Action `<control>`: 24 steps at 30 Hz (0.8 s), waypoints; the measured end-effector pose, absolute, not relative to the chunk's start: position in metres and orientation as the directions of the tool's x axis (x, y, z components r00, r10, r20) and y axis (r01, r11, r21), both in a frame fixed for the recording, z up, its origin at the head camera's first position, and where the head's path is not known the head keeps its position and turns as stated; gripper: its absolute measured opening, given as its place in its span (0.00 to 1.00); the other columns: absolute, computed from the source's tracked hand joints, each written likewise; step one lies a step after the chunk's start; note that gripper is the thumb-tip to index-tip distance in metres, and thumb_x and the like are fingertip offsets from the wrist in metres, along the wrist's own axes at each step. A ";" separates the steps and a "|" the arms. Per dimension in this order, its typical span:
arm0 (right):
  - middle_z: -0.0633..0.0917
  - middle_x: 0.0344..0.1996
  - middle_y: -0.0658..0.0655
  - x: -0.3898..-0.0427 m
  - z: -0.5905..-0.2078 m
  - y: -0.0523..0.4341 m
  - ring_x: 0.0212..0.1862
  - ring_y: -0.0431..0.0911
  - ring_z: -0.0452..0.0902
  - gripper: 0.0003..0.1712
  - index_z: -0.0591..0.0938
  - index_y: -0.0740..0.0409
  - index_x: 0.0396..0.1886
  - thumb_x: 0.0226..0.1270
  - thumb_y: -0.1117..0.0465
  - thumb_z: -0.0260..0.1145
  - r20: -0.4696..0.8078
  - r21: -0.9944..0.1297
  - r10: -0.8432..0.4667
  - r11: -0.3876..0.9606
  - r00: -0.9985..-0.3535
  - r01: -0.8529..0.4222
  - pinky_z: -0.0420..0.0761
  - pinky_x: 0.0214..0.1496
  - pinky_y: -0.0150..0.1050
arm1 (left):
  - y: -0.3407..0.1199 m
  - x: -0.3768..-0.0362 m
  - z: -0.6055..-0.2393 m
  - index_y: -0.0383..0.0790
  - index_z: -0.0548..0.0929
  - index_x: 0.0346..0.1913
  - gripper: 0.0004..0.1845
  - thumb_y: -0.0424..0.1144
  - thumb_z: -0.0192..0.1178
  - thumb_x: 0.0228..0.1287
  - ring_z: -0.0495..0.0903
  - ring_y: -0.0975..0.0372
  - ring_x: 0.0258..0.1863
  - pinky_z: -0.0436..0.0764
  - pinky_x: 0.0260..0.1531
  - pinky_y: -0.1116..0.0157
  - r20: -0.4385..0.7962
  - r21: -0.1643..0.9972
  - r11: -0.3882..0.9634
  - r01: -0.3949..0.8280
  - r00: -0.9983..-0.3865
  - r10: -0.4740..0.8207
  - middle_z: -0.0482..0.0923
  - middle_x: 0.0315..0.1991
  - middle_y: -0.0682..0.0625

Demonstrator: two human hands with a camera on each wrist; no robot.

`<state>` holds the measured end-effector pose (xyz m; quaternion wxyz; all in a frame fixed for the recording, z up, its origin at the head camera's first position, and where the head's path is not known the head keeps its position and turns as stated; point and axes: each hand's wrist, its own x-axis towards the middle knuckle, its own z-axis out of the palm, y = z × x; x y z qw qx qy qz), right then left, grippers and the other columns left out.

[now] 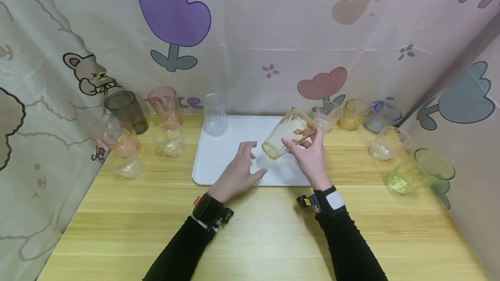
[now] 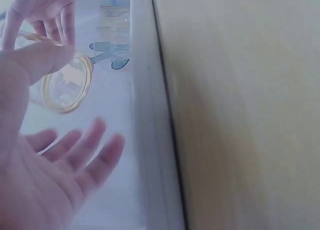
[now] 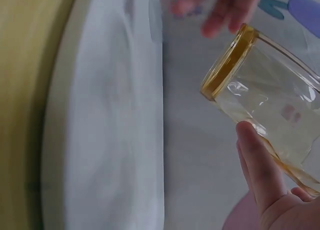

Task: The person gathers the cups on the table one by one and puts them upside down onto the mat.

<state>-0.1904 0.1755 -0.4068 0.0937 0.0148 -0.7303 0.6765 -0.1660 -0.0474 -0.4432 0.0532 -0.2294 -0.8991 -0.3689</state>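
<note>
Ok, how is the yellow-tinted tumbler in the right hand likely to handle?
The yellow-tinted tumbler is probably stiff: its see-through walls look undented where the right hand holds them. It may be slippery, since those walls look glossy in the right wrist view. Its round rim suggests it could roll if laid on the white tray.

There is passing room between tray and green cup. Clear cup blocks the tray's back left.
</note>
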 end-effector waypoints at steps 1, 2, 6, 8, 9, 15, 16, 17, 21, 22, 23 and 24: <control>0.71 0.60 0.64 -0.189 -0.407 0.173 0.46 0.45 0.80 0.52 0.54 0.59 0.77 0.64 0.60 0.78 0.151 -0.987 0.090 0.070 -0.984 -0.145 0.89 0.44 0.38 | -0.047 -0.166 -0.443 0.32 0.57 0.75 0.46 0.44 0.74 0.64 0.78 0.54 0.57 0.84 0.49 0.60 0.296 0.642 0.610 0.464 -0.885 0.360 0.63 0.69 0.39; 0.72 0.59 0.63 -0.188 -0.407 0.170 0.46 0.45 0.80 0.52 0.54 0.58 0.77 0.64 0.60 0.78 0.142 -0.989 0.079 0.058 -0.987 -0.138 0.89 0.44 0.38 | -0.047 -0.167 -0.443 0.32 0.56 0.75 0.47 0.44 0.75 0.63 0.76 0.53 0.59 0.84 0.50 0.59 0.322 0.644 0.600 0.474 -0.880 0.350 0.62 0.69 0.38; 0.73 0.57 0.59 -0.185 -0.408 0.160 0.45 0.44 0.81 0.50 0.55 0.57 0.75 0.64 0.61 0.77 0.116 -0.993 0.038 0.011 -0.992 -0.116 0.89 0.44 0.41 | -0.046 -0.168 -0.441 0.33 0.53 0.76 0.52 0.44 0.78 0.59 0.72 0.50 0.63 0.83 0.54 0.55 0.397 0.660 0.558 0.503 -0.864 0.310 0.60 0.70 0.37; 0.73 0.55 0.58 -0.183 -0.409 0.155 0.43 0.43 0.81 0.48 0.56 0.57 0.74 0.64 0.63 0.76 0.111 -0.993 0.022 -0.024 -0.994 -0.111 0.90 0.44 0.41 | -0.046 -0.168 -0.441 0.35 0.52 0.76 0.54 0.43 0.79 0.58 0.71 0.49 0.65 0.83 0.56 0.54 0.415 0.677 0.535 0.505 -0.863 0.289 0.60 0.70 0.38; 0.73 0.55 0.58 -0.183 -0.410 0.152 0.43 0.43 0.82 0.47 0.55 0.57 0.74 0.65 0.64 0.75 0.112 -0.993 0.011 -0.046 -0.994 -0.112 0.90 0.44 0.41 | -0.046 -0.168 -0.440 0.36 0.51 0.77 0.55 0.43 0.79 0.57 0.71 0.49 0.65 0.82 0.56 0.53 0.427 0.685 0.521 0.509 -0.860 0.279 0.60 0.71 0.38; 0.71 0.57 0.62 -0.177 -0.412 0.140 0.46 0.42 0.85 0.44 0.53 0.60 0.75 0.71 0.66 0.70 0.088 -0.987 -0.046 -0.141 -0.995 -0.080 0.89 0.45 0.40 | -0.047 -0.168 -0.438 0.37 0.50 0.77 0.56 0.39 0.79 0.55 0.71 0.47 0.66 0.82 0.58 0.52 0.506 0.687 0.456 0.566 -0.823 0.260 0.60 0.70 0.37; 0.71 0.58 0.62 -0.177 -0.412 0.138 0.47 0.43 0.85 0.44 0.52 0.60 0.75 0.71 0.65 0.70 0.080 -0.987 -0.055 -0.146 -0.995 -0.071 0.89 0.45 0.41 | -0.047 -0.168 -0.438 0.37 0.50 0.76 0.55 0.39 0.79 0.55 0.71 0.47 0.66 0.82 0.58 0.53 0.520 0.678 0.453 0.579 -0.813 0.262 0.61 0.69 0.37; 0.71 0.58 0.61 -0.176 -0.413 0.137 0.48 0.43 0.85 0.44 0.51 0.60 0.75 0.72 0.65 0.69 0.072 -0.987 -0.064 -0.149 -0.995 -0.062 0.89 0.46 0.41 | -0.048 -0.168 -0.438 0.37 0.50 0.76 0.55 0.39 0.79 0.55 0.71 0.47 0.65 0.83 0.57 0.54 0.534 0.666 0.454 0.592 -0.803 0.263 0.61 0.69 0.38; 0.71 0.57 0.58 -0.176 -0.416 0.133 0.50 0.44 0.85 0.40 0.52 0.61 0.73 0.74 0.64 0.68 0.055 -0.987 -0.086 -0.154 -0.995 -0.041 0.89 0.48 0.42 | -0.048 -0.169 -0.437 0.34 0.54 0.75 0.53 0.39 0.80 0.55 0.73 0.48 0.61 0.83 0.54 0.58 0.587 0.609 0.471 0.638 -0.762 0.272 0.63 0.67 0.38; 0.71 0.58 0.58 -0.176 -0.416 0.133 0.50 0.44 0.85 0.39 0.53 0.61 0.72 0.74 0.64 0.67 0.052 -0.987 -0.089 -0.154 -0.995 -0.037 0.89 0.48 0.42 | -0.048 -0.169 -0.437 0.33 0.55 0.74 0.52 0.39 0.80 0.54 0.74 0.49 0.59 0.84 0.53 0.59 0.598 0.595 0.477 0.647 -0.753 0.275 0.64 0.66 0.38; 0.71 0.59 0.59 -0.176 -0.417 0.133 0.51 0.44 0.85 0.38 0.53 0.61 0.72 0.74 0.64 0.67 0.048 -0.988 -0.091 -0.152 -0.995 -0.034 0.89 0.48 0.42 | -0.048 -0.169 -0.437 0.32 0.57 0.73 0.51 0.39 0.80 0.54 0.74 0.50 0.59 0.84 0.52 0.59 0.610 0.580 0.483 0.656 -0.743 0.277 0.64 0.66 0.38; 0.71 0.60 0.59 -0.177 -0.417 0.133 0.51 0.44 0.85 0.38 0.53 0.61 0.72 0.75 0.64 0.66 0.046 -0.989 -0.094 -0.144 -0.994 -0.032 0.89 0.48 0.42 | -0.048 -0.170 -0.436 0.32 0.58 0.72 0.49 0.39 0.80 0.54 0.75 0.50 0.58 0.84 0.51 0.59 0.620 0.567 0.485 0.665 -0.733 0.279 0.65 0.66 0.37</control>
